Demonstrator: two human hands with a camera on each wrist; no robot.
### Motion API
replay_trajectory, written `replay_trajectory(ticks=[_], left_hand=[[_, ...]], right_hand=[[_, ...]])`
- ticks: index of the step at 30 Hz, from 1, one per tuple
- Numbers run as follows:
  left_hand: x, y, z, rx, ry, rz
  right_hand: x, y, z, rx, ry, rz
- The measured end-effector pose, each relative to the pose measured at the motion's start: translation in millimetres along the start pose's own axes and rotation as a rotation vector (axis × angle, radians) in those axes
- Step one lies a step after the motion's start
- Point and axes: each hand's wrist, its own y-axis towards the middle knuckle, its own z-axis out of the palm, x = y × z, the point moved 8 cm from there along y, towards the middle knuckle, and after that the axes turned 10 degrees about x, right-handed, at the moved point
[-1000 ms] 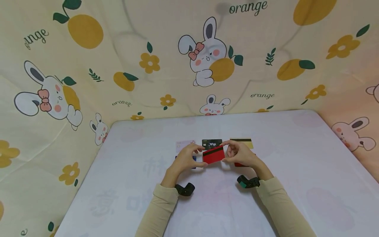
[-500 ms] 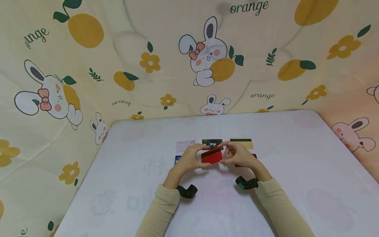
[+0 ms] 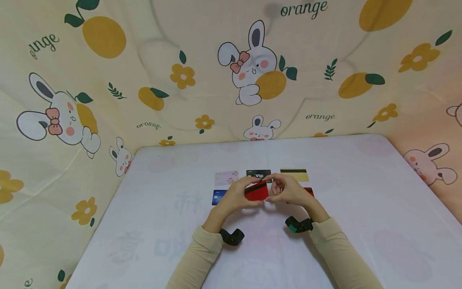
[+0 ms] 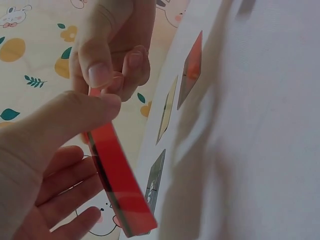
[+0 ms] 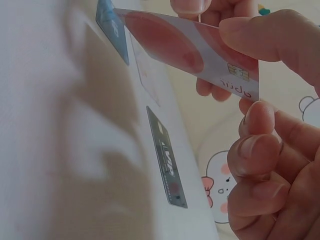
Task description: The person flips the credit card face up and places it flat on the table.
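Observation:
Between my hands, raised above the table, is a bank card (image 3: 257, 193) held at a tilt. Its red back with a dark magnetic stripe faces the head camera, while the right wrist view shows its white-and-red front (image 5: 172, 47) with a gold chip. My left hand (image 3: 235, 197) grips the card from the left, thumb at the lower edge and a fingertip at the upper edge. My right hand (image 3: 291, 190) pinches the right end between thumb and index finger, its other fingers curled in. Just behind the held card lies a black "Vip" card (image 3: 258, 174).
On the white table (image 3: 173, 241) lie a pink card (image 3: 226, 178), a blue card (image 3: 218, 196) partly behind my left hand, a gold striped card (image 3: 294, 175), and a red card (image 3: 309, 191) mostly covered by my right hand. A printed curtain (image 3: 202, 104) stands behind.
My left hand has slid right along the card, covering more of it and uncovering the blue card. The card and my right hand have shifted slightly left.

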Motion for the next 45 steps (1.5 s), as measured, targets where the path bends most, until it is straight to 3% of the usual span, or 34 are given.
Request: replay_trajectory(ticks=[32, 45], left_hand=[[-1.7, -0.1, -3.0, -0.041, -0.019, 0.026], [1.7, -0.3, -6.8, -0.067, -0.161, 0.07]], right_hand=[[5.0, -1.7, -2.8, 0.011, 0.094, 0.018], [-1.0, -1.4, -4.3, 0.028, 0.137, 0.003]])
